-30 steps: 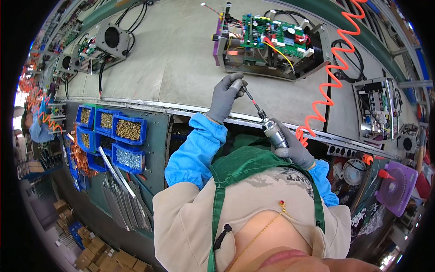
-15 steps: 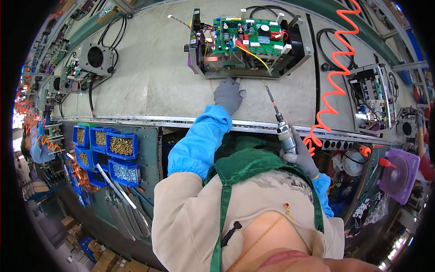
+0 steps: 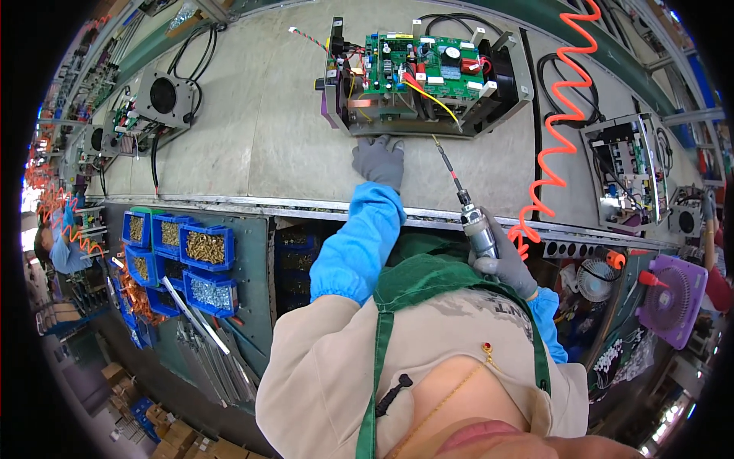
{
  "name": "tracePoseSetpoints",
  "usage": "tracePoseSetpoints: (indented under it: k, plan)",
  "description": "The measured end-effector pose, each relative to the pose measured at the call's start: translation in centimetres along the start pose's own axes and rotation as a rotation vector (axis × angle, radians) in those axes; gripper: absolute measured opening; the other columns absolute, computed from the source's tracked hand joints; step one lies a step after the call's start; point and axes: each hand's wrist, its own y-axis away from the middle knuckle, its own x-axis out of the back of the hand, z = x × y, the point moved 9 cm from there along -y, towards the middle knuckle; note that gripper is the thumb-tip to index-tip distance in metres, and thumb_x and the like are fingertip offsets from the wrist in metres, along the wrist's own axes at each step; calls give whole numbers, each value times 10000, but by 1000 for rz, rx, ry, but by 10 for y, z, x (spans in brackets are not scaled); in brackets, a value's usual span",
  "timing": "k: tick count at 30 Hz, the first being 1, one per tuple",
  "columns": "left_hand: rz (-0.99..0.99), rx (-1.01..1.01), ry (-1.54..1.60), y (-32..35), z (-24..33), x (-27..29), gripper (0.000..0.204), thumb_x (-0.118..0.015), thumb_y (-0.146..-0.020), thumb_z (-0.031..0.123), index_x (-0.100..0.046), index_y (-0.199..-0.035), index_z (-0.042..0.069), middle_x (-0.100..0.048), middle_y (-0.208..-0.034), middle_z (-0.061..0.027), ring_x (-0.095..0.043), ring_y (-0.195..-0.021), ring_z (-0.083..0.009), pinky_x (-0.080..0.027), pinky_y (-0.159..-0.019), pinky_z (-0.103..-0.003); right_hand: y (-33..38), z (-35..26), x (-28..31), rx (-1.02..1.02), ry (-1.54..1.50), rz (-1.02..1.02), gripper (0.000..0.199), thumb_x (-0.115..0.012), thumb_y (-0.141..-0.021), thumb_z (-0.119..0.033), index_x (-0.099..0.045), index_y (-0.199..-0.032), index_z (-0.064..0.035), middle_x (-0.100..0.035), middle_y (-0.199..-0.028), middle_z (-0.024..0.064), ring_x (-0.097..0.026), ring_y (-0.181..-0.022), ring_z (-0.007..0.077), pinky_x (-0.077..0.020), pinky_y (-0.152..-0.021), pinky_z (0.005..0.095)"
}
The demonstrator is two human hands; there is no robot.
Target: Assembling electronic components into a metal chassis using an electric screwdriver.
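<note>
On the bench stands an open electronics chassis (image 3: 397, 122) with a green circuit board (image 3: 424, 65) on top, a black fan at its right end and loose red, yellow and black wires. My left hand (image 3: 378, 162), in a grey glove, has its fingers apart and touches the chassis's near lower edge. My right hand (image 3: 508, 264), also gloved, is wrapped round a silver air screwdriver (image 3: 478, 229). The tool's long bit points up and left, its tip just short of the chassis's near edge, right of my left hand.
An orange coiled air hose (image 3: 562, 145) hangs at the right. Other chassis units stand at the left (image 3: 164, 99) and right (image 3: 627, 172). Blue bins (image 3: 206, 268) of screws sit on a lower shelf at left; a purple fan panel (image 3: 673, 302) is at lower right.
The chassis has shifted slightly right and nearer. My left wrist and forearm have swung right, the fingers staying at the chassis edge. The screwdriver's tip has moved a little left.
</note>
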Motion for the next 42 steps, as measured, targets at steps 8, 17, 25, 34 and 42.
tracePoseSetpoints:
  k: [8, 17, 25, 34, 42]
  plan:
    - [44, 183, 96, -5, -10, -13, 326, -721, -691, 372, -755, -966, 201, -526, -1200, -80, -483, -1051, -311, -438, -876, -448, 0, 11, 21, -34, 38, 45, 1042, -716, -664, -112, -112, -1513, -90, -486, -1045, 54, -489, -739, 116, -429, -643, 255]
    - [3, -223, -111, 16, -28, -13, 373, -616, -788, 319, -644, -1106, 127, -619, -1009, -123, -541, -1008, -308, -451, -874, -405, -5, 1, 7, -76, 93, 110, 809, -735, -619, -266, -383, -1329, -101, -561, -752, 64, -536, -559, 135, -443, -486, 237]
    - [508, 50, -25, 87, -193, 249, 221, -623, -797, 125, -668, -1003, 60, -645, -898, -140, -614, -846, -283, -498, -778, -360, -46, 2, -57, -191, 245, -284, 976, -696, -645, -240, -205, -1480, -121, -563, -774, 84, -544, -612, 136, -455, -530, 247]
    - [520, 989, -583, 189, -494, 428, 390, -562, -845, 301, -613, -1197, 141, -639, -1131, -141, -591, -1041, -354, -436, -930, -464, -59, 14, -121, -155, 280, -407, 1011, -724, -622, -231, -212, -1482, -87, -527, -964, 68, -533, -681, 132, -446, -576, 245]
    - [711, 553, 0, 106, -431, 488, 333, -506, -912, 223, -582, -1177, 37, -642, -827, -103, -609, -648, -176, -482, -593, -315, -51, -6, -125, -137, 208, -270, 1024, -726, -599, -174, -232, -1490, -79, -527, -1101, 84, -529, -775, 138, -458, -640, 261]
